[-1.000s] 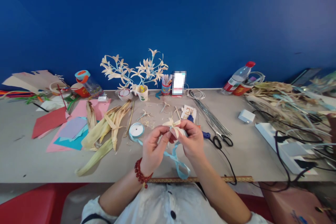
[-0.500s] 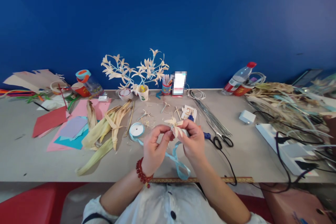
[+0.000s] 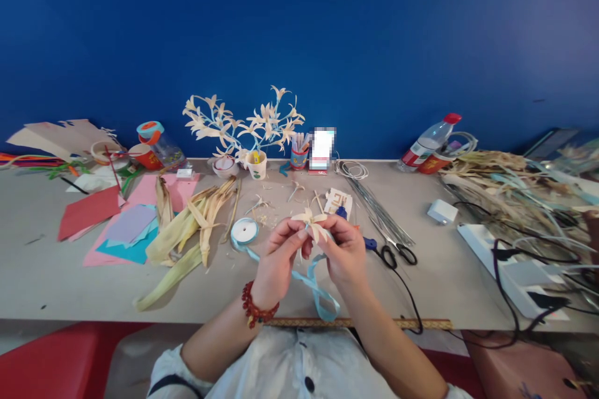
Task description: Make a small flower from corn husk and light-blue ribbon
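A small cream husk flower [image 3: 311, 222] is pinched between both hands above the grey table [image 3: 449, 280]. My left hand [image 3: 277, 265], with a red bead bracelet at the wrist, grips it from the left. My right hand [image 3: 345, 252] holds it from the right. A light blue ribbon [image 3: 318, 290] hangs from the flower in loops toward the table's front edge and runs back to a ribbon spool [image 3: 244, 231] lying flat to the left.
Corn husks [image 3: 191, 230] and coloured paper sheets [image 3: 116, 224] lie at left. Scissors [image 3: 395, 254] and wire rods [image 3: 379, 215] lie right of the hands. A cup of husk flowers [image 3: 255, 165], a bottle [image 3: 428, 140] and tangled cables [image 3: 519, 249] stand further off.
Both hands have drawn slightly closer together around the flower; the left thumb and fingers now close on its base. The view has shifted a little.
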Tool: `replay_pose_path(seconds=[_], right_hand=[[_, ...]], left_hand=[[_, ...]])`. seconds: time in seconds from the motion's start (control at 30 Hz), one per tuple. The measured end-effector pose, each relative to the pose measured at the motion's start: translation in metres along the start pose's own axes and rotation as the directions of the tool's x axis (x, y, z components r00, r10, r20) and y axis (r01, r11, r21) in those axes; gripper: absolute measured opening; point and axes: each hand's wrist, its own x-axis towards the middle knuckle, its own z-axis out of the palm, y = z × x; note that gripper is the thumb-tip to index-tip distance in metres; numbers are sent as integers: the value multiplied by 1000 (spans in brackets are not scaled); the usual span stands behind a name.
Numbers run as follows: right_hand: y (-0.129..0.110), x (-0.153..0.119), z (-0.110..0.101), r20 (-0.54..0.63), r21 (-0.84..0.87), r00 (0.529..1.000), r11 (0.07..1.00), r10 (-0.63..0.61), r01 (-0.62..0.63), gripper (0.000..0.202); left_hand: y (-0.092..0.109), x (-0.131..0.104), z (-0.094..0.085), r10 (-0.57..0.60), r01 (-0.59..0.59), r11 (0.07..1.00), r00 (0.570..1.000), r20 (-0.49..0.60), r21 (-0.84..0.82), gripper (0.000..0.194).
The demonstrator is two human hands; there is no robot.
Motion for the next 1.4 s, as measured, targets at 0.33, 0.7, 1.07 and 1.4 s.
replay_pose_path(seconds=[0.33, 0.7, 1.07, 1.4], right_hand=[[-8, 7, -4, 108, 45, 992, 996, 67, -72, 10], [-15, 5, -2, 67, -48, 996, 998, 53, -50, 13], [-16, 3, 6, -84, -231, 996, 972, 11, -30, 19], [-13, 3, 4, 42, -5, 998, 999, 44, -44, 12]], left_hand=[[4, 6, -10, -121, 144, 982, 978, 172, -124, 9], [0, 2, -11, 59, -83, 971, 992, 111, 225, 17], [7, -2, -3, 247, -251, 801, 966, 81, 544, 15], [2, 3, -3, 39, -47, 996, 993, 109, 73, 11]])
